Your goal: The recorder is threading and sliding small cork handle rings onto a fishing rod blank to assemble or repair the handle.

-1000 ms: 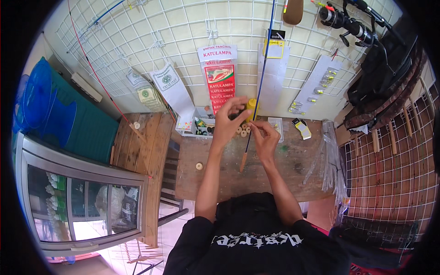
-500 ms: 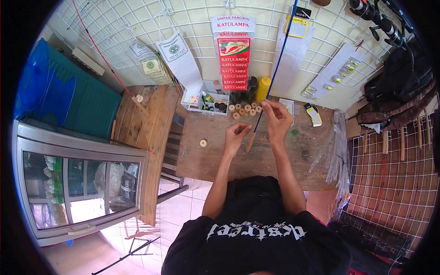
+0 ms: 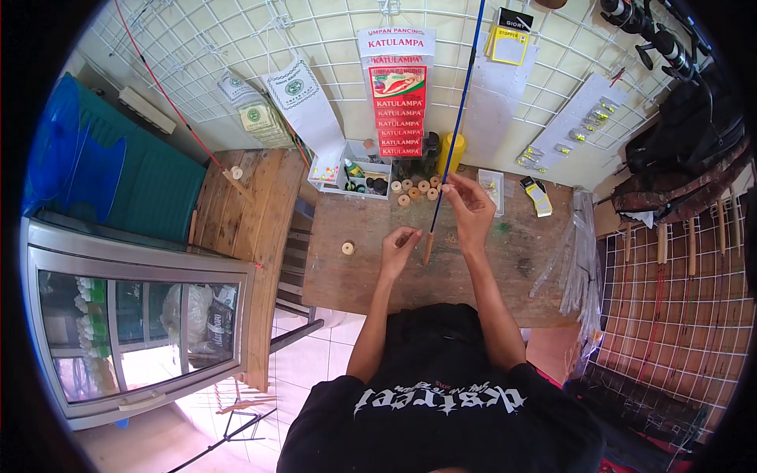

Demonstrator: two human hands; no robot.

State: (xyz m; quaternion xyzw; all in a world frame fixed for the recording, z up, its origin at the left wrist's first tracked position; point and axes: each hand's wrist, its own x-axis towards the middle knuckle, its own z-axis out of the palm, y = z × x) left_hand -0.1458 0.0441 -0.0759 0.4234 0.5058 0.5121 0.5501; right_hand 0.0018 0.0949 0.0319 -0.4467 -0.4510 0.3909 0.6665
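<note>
The blue slender rod is pinched by the right hand between thumb and fingertips, a short way above its tan cylindrical handle. The left hand is held low beside that handle, fingers curled and thumb close to them, gap narrow; whether anything thin is gripped there cannot be told. The rod is slanted up and slightly right, handle end toward the person, over the brown wooden table; handle contact with the tabletop cannot be made out. Just beyond the hands, small tan cork-like rings are clustered in front of a yellow cylindrical bottle. One pale round ring is set apart, left of the left hand. Farther left, small bottles are held in a white plastic tray. To the right, a black-and-yellow flat packet is seen, then clear plastic sleeves are draped at the table's edge.
</note>
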